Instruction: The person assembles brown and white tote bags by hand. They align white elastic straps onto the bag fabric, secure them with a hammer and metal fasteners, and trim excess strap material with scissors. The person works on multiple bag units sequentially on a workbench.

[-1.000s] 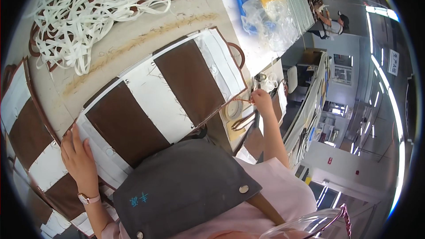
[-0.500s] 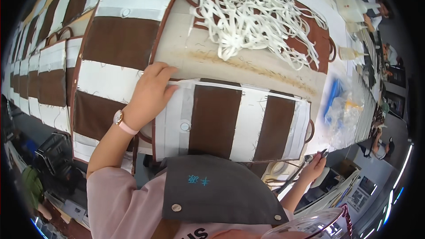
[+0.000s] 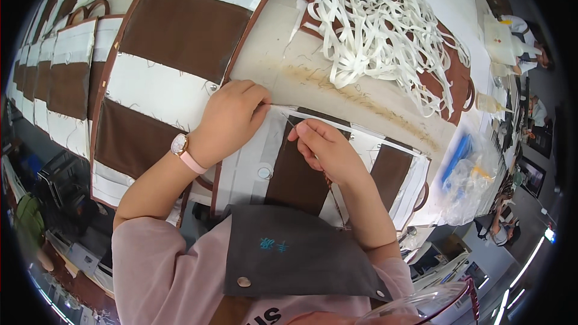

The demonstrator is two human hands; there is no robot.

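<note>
In front of me lies a brown-and-white striped bag panel with a white strip along its far edge and a round snap near its left end. My left hand is closed at the panel's far left corner, thumb and fingers pinched on its edge. Closed round a thin pointed tool, my right hand is over the panel's brown stripe. The tool's tip points toward the far edge near my left fingers; a twisted cord hangs below that hand. Its grip is hidden in my palm.
A larger striped bag piece lies to the left, with rows of similar pieces beyond. White tape strips are heaped on a brown piece at the back. Clear plastic bags and a small bottle are on the right.
My right hand has come in from the lower right, bringing the tool over the panel beside my left hand. The left hand stays at the corner. The whole view has shifted slightly.
</note>
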